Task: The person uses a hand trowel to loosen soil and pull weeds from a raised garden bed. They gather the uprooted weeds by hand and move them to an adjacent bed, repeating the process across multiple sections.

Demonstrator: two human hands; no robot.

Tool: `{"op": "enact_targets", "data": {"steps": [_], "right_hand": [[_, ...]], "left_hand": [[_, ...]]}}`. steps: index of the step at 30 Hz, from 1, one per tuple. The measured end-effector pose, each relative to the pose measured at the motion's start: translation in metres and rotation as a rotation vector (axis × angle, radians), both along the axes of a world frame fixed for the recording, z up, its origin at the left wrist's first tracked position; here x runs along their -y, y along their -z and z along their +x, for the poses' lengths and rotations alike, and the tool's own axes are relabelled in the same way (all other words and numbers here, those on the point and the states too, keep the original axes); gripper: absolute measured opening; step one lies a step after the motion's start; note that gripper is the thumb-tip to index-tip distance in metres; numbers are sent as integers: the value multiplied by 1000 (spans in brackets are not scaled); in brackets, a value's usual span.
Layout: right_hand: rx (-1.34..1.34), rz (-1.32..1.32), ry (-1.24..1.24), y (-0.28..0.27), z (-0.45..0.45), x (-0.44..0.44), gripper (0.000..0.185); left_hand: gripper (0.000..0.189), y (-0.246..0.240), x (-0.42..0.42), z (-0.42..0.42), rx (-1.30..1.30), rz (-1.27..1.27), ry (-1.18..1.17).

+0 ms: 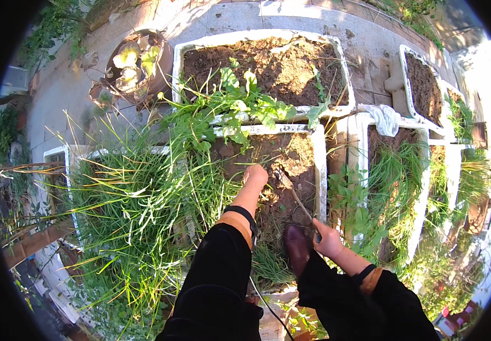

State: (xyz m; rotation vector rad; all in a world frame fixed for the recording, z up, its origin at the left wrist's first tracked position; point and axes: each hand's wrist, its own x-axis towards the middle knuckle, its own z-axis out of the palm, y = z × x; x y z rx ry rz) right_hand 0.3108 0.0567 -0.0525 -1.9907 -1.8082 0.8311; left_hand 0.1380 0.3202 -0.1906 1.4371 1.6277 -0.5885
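My right hand point(327, 239) grips the handle end of a slim hand tool point(298, 200). Its shaft slants up and left, and its far end meets the soil point(281, 204) in a white-rimmed planter box point(321, 170). What kind of head it has is hard to make out. Over the same soil, left of the tool's tip, is my left hand point(256, 174). It looks curled, with the fingers hidden; a thin green stem point(243, 163) lies against it, and whether it is held cannot be told. A dark red leather shoe point(295, 247) stands on the soil beside my right hand.
Dense grassy plants point(134, 200) crowd the left side. Beyond lies another soil-filled white box point(347, 81) with leafy greens point(245, 102) along its near edge. A pot of withered leaves point(160, 64) stands back left. To the right, a white cloth point(384, 119) hangs on a planter rim.
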Motion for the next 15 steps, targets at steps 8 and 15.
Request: {"op": "enact_targets", "data": {"steps": [8, 15], "right_hand": [[-226, -79, 166, 1, 19, -6, 46], [-240, -176, 198, -28, 24, -10, 45]], "left_hand": [[41, -5, 5, -6, 193, 12, -137], [43, 7, -9, -19, 282, -52, -87]]}}
